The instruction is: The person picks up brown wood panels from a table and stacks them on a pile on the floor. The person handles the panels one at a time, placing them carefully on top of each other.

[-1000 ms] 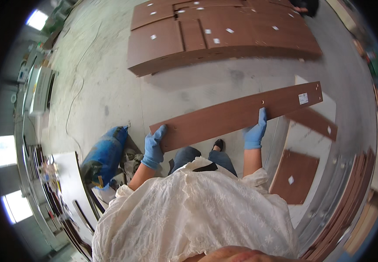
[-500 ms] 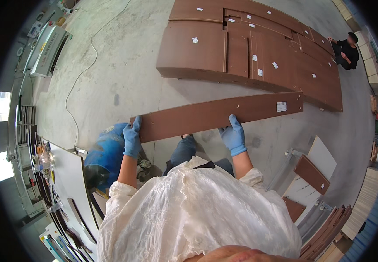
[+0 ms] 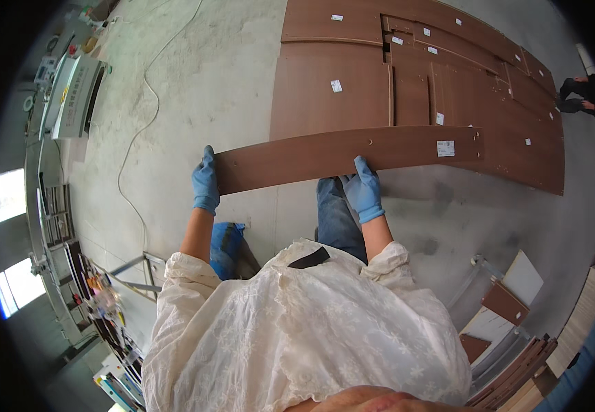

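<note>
A long, narrow brown wooden board (image 3: 290, 161) is held out in front of me, with a white label towards its right end and small holes along it. My left hand (image 3: 206, 182), in a blue glove, is closed round the board's left end. Near the middle of its lower edge, my right hand (image 3: 364, 192), gloved in blue too, grips the board with the thumb against the upper face. Its other fingers are partly hidden. Beyond the board lies a broad stack of brown panels (image 3: 332, 75) with white labels, partly covered by it.
A blue drum-like object (image 3: 227, 248) stands by my left forearm. A cable (image 3: 147, 130) snakes over the concrete floor. At the right are leaning boards (image 3: 507, 302) and brown strips (image 3: 517, 374). Another person (image 3: 579, 96) is beside the stack's far right end. A machine (image 3: 81, 96) stands far left.
I have come closer to the panel stack, carrying the board, which now overlaps the stack's near edge in view. More of the blue drum-like object has passed behind my arm.
</note>
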The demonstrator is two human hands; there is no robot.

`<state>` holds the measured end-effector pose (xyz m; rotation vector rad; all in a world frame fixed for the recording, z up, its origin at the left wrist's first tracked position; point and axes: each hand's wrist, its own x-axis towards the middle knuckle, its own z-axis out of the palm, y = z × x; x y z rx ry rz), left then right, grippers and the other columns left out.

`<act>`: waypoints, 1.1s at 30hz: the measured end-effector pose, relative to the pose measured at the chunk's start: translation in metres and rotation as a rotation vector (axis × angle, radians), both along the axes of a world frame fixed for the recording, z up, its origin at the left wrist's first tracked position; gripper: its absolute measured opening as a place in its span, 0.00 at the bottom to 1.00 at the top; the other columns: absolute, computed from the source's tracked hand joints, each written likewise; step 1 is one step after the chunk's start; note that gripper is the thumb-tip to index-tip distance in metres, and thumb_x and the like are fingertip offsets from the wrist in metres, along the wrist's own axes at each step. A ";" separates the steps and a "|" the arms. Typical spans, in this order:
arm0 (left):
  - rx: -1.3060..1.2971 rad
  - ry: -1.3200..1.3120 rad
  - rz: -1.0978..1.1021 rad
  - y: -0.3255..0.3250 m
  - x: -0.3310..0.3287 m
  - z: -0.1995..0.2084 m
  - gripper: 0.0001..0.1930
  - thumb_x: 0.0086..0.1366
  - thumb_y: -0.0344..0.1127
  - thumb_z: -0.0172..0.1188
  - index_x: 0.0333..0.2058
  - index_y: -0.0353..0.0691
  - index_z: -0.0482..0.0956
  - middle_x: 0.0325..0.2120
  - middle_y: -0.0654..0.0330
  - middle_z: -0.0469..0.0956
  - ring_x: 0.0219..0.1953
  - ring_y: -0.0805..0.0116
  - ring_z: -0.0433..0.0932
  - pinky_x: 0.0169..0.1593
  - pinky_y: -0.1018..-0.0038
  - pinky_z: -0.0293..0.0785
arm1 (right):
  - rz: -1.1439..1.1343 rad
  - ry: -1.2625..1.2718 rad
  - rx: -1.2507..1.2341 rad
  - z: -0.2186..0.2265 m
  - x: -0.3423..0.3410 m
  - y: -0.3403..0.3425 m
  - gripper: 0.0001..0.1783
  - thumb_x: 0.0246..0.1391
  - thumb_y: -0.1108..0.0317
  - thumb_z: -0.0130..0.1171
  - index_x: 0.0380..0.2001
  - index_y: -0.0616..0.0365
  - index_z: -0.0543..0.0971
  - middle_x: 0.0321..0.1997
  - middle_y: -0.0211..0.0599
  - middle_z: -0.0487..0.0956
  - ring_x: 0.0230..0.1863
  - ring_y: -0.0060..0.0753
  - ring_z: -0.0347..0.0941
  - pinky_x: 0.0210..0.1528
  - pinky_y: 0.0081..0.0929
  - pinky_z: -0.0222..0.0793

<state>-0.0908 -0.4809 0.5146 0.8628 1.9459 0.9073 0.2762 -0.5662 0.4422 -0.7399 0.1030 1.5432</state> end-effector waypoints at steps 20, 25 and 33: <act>-0.020 -0.078 -0.051 0.552 0.064 -0.260 0.31 0.63 0.66 0.61 0.29 0.37 0.79 0.26 0.65 0.74 0.28 0.73 0.69 0.35 0.71 0.70 | 0.021 -0.353 -0.443 -0.220 0.026 0.503 0.24 0.60 0.56 0.63 0.55 0.57 0.76 0.51 0.41 0.77 0.49 0.45 0.77 0.56 0.45 0.75; -0.048 -0.081 -0.107 0.649 0.096 -0.353 0.31 0.63 0.65 0.61 0.30 0.35 0.79 0.26 0.63 0.76 0.29 0.72 0.70 0.37 0.71 0.71 | -0.079 -0.404 -0.546 -0.305 0.046 0.583 0.23 0.61 0.60 0.62 0.54 0.65 0.75 0.50 0.52 0.75 0.46 0.50 0.77 0.52 0.46 0.79; -0.134 -0.040 -0.125 0.707 0.128 -0.444 0.37 0.63 0.65 0.60 0.37 0.24 0.81 0.31 0.53 0.81 0.32 0.66 0.75 0.41 0.67 0.73 | -0.037 -0.414 -0.631 -0.369 0.078 0.638 0.24 0.64 0.61 0.59 0.59 0.62 0.72 0.54 0.48 0.77 0.54 0.53 0.76 0.60 0.46 0.73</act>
